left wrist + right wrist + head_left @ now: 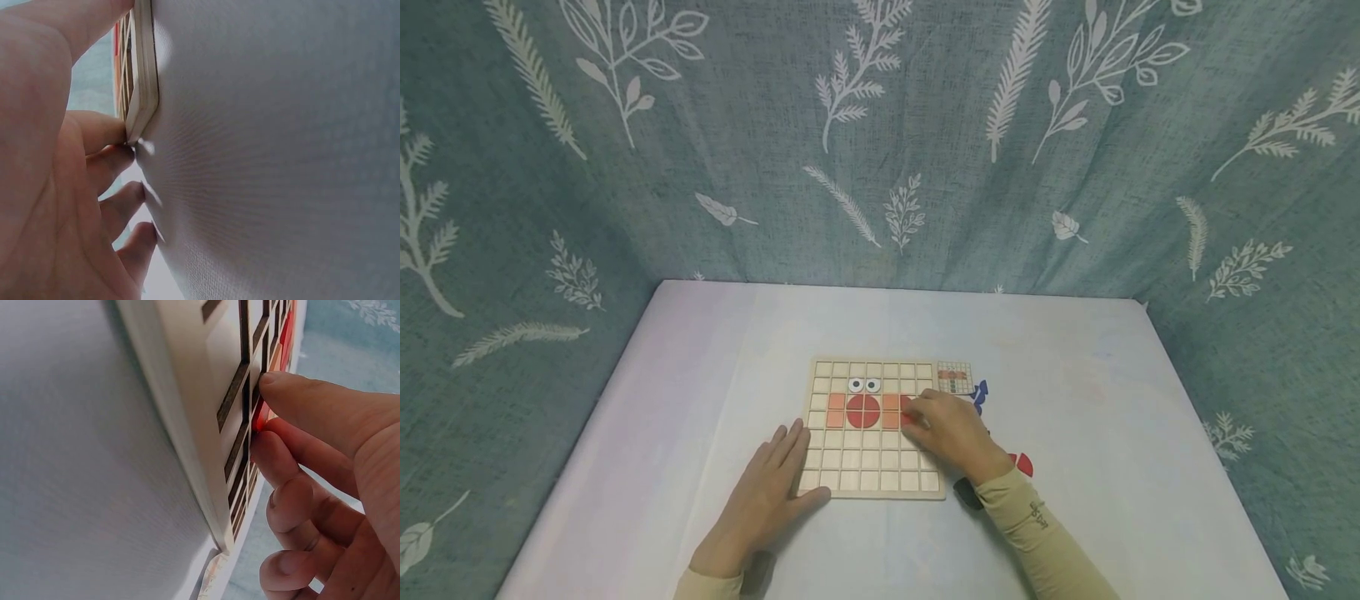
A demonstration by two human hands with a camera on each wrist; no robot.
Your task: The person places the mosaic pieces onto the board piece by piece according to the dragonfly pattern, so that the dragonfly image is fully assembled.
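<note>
A red piece (261, 415) sits in the right side of the wooden grid board (870, 482), pinched by the fingers of the right hand (958, 433). The board lies roughly midway between the left and right edges of the bench (1135, 400). The left hand (766, 487) grasps nothing, its extended fingers against the board's left edge. A picture card (955, 377) lies beside the board's far right corner.

Fabric-screened work space; type of building unclear.
Teal cloth walls with white leaf prints (947, 242) hang at nine, twelve and three o'clock around a whitish table (1075, 358).
</note>
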